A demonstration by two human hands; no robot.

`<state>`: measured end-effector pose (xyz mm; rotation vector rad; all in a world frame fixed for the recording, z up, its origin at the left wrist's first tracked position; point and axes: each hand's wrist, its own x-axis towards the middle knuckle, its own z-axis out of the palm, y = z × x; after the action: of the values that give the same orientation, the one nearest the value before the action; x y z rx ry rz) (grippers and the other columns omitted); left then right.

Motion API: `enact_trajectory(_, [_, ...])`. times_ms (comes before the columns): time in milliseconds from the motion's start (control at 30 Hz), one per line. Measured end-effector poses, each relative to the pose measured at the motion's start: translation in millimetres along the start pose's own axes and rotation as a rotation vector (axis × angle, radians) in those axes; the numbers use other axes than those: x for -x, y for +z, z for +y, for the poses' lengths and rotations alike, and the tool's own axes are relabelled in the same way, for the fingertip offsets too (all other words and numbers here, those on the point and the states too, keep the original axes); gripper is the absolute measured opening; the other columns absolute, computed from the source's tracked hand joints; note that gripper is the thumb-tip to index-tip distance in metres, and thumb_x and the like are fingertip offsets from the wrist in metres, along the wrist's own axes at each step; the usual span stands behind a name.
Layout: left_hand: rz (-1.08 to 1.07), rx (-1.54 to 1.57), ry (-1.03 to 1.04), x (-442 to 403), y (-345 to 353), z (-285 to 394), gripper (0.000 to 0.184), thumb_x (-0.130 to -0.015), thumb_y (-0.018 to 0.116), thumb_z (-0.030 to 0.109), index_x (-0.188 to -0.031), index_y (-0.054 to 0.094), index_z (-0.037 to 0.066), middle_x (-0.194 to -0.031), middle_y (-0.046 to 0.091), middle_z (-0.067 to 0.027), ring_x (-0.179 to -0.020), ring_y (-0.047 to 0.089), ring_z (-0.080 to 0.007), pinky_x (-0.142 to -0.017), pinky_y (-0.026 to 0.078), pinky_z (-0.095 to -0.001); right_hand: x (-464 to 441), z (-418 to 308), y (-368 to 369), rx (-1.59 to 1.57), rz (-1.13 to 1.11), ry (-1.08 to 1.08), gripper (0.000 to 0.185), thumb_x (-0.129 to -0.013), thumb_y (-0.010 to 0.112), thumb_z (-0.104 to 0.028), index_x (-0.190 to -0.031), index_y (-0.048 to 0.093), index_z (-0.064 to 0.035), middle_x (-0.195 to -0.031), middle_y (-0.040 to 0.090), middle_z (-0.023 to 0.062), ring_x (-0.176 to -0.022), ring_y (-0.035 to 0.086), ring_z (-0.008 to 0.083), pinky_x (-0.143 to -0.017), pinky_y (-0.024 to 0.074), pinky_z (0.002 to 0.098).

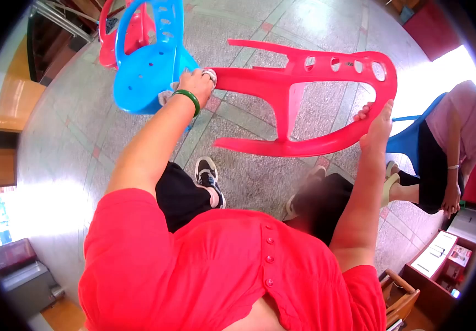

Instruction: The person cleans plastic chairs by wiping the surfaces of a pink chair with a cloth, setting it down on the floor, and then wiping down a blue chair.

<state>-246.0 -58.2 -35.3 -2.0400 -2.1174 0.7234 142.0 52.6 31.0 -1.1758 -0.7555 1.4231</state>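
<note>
A person in a red shirt (pixel 210 254) grips a red plastic chair (pixel 329 145) tipped on its side, out in front of the body and above a grey tiled floor (pixel 249 185). The legs point toward the person's left and the backrest, pierced by a row of oval holes, lies toward the right; whether any part of the chair touches the floor cannot be told.

The left hand (pixel 196 85), with a green bangle (pixel 188 100) at the wrist, is at the end of a chair leg, its fingers bent over a pale cloth (pixel 166 97) (bits of it show on either side of the hand). How tightly they press on the leg is hidden. The right hand (pixel 378 127) is wrapped around the curved rim of the chair, fingertips showing through the gap and the thumb along the outside.

Just beyond the left hand stands a blue chair (pixel 138 77), with a second red chair (pixel 130 41) behind it. At right, another person (pixel 453 124) sits on a second blue chair (pixel 406 146), one hand hanging low. A black-and-white shoe (pixel 207 177) shows below the left forearm, and a wooden cabinet (pixel 425 295) fills the lower right corner.
</note>
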Motion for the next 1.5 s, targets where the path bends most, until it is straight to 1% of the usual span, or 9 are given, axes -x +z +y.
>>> enact_trajectory(433, [-0.048, 0.155, 0.105, 12.5, 51.7, 61.4, 0.046, -0.07, 0.077, 0.028, -0.11, 0.063, 0.012, -0.12, 0.054, -0.0059, -0.114, 0.053, -0.025, -0.087, 0.051, -0.0417, -13.1, 20.1, -10.2, 0.271, 0.006, -0.281, 0.054, -0.1, 0.037, -0.05, -0.071, 0.052, -0.0068, -0.055, 0.048, 0.0019, -0.046, 0.048, 0.012, -0.045, 0.0429, 0.0285])
enact_trajectory(567, [-0.237, 0.147, 0.123, -1.6, 67.2, 57.9, 0.039, -0.075, 0.072, 0.027, -0.111, 0.065, 0.014, -0.109, 0.065, -0.0084, -0.103, 0.062, -0.0262, -0.083, 0.053, -0.0411, -1.5, 10.2, -9.5, 0.24, 0.02, -0.294, 0.053, -0.1, 0.04, -0.049, -0.073, 0.052, -0.0052, -0.056, 0.05, 0.0034, -0.044, 0.049, 0.0127, -0.044, 0.0447, 0.0288])
enact_trajectory(633, [-0.663, -0.013, 0.458, 3.4, 56.5, 44.7, 0.033, -0.079, 0.067, 0.023, -0.11, 0.065, 0.011, -0.101, 0.069, -0.0124, -0.093, 0.067, -0.028, -0.08, 0.054, -0.0409, -7.8, 5.1, -18.6, 0.227, 0.093, -0.281, 0.053, -0.1, 0.04, -0.049, -0.074, 0.052, -0.0041, -0.055, 0.05, 0.0034, -0.043, 0.048, 0.013, -0.041, 0.0438, 0.0292])
enact_trajectory(767, [-0.958, 0.999, 0.023, 39.4, 65.5, 34.1, 0.032, -0.078, 0.056, 0.007, -0.109, 0.066, 0.007, -0.098, 0.07, -0.0105, -0.092, 0.066, -0.0202, -0.079, 0.054, -0.0362, -10.5, -3.4, -40.2, 0.057, 0.192, -0.168, 0.054, -0.097, 0.043, -0.053, -0.074, 0.052, -0.005, -0.058, 0.05, 0.0035, -0.043, 0.046, 0.0138, -0.04, 0.0422, 0.0298])
enact_trajectory(900, [-0.759, 1.717, 0.268, 75.6, 33.5, 70.5, 0.039, -0.082, 0.052, 0.004, -0.121, 0.059, 0.002, -0.109, 0.066, -0.0082, -0.098, 0.064, -0.017, -0.084, 0.053, -0.0327, -14.5, 6.5, -37.4, -0.027, 0.203, -0.165, 0.055, -0.097, 0.043, -0.052, -0.07, 0.051, -0.005, -0.054, 0.049, 0.0038, -0.04, 0.046, 0.0149, -0.038, 0.0426, 0.031])
enact_trajectory(1233, [-0.892, 1.781, 0.426, 105.0, -92.3, 142.0, 0.044, -0.087, 0.043, 0.004, -0.131, 0.047, -0.001, -0.121, 0.062, -0.0148, -0.101, 0.067, -0.0293, -0.088, 0.054, -0.0398, -4.0, 14.2, -28.6, 0.146, 0.1, -0.231, 0.059, -0.096, 0.044, -0.055, -0.07, 0.052, -0.0024, -0.056, 0.053, 0.0083, -0.044, 0.054, 0.0191, -0.043, 0.0454, 0.0343])
enact_trajectory(1400, [-0.424, 1.861, 0.359, 93.2, -77.2, 146.9, 0.043, -0.078, 0.047, -0.003, -0.119, 0.059, 0.0, -0.105, 0.066, -0.0034, -0.088, 0.062, -0.0097, -0.07, 0.052, -0.0242, -19.2, 41.9, -27.6, 0.22, 0.153, -0.289, 0.052, -0.096, 0.046, -0.052, -0.074, 0.051, -0.0059, -0.059, 0.05, 0.0032, -0.045, 0.047, 0.0129, -0.041, 0.0425, 0.0292])
enact_trajectory(1467, [-0.378, 1.906, 0.375, 87.4, -72.9, 152.4, 0.043, -0.078, 0.047, -0.002, -0.119, 0.059, 0.0, -0.104, 0.066, -0.0026, -0.087, 0.062, -0.0098, -0.069, 0.052, -0.0244, -18.6, 40.5, -28.1, 0.307, 0.162, -0.219, 0.065, -0.095, 0.04, -0.056, -0.088, 0.062, 0.0053, -0.08, 0.063, 0.029, -0.082, 0.062, 0.0467, -0.075, 0.0466, 0.0509])
enact_trajectory(1500, [-0.329, 1.88, 0.39, 84.8, -65.4, 155.0, 0.043, -0.078, 0.048, -0.002, -0.119, 0.059, 0.0, -0.104, 0.066, -0.0031, -0.086, 0.062, -0.0101, -0.069, 0.052, -0.0244, -20.9, 42.8, -28.3, 0.302, 0.17, -0.223, 0.065, -0.095, 0.04, -0.056, -0.088, 0.062, 0.0053, -0.08, 0.063, 0.029, -0.082, 0.062, 0.0467, -0.075, 0.0466, 0.0509])
